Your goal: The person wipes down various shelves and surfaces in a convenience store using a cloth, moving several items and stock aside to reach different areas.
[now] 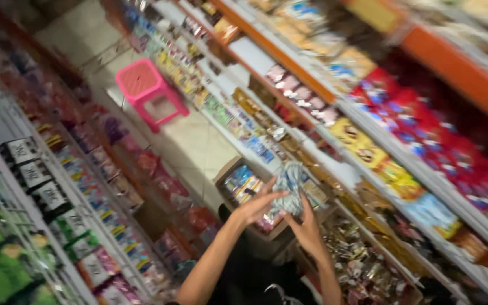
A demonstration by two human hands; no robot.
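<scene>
I see two bare arms reaching up from the bottom of the picture, in a shop aisle. The picture is blurry, so small things are hard to tell.

My left hand [253, 207] is open, with the fingers spread out. The fingertips touch a bunch of shiny silver and blue packets [290, 186]. My right hand [308, 229] is just beside it, with the fingers pointing up and pressed on the underside of the same bunch. So both hands have the packets between them. I cannot tell how tight the hold is.

The packets are up in the air, right over a brown cardboard box [228, 170]. The box has more small bright packets in it. It sits at the foot of the shelves on the right [441, 186].

Those shelves are full of snacks. There are red bags [425, 130] up high and yellow bags [362, 144] next to them. Near my right arm there are little gold wrapped sweets [362, 265].

On the left side there is another rack [46, 192] with green, white and black packs.

Far down the aisle a pink plastic stool [148, 93] stands on the pale tiled floor [199, 141], well apart from my hands.
</scene>
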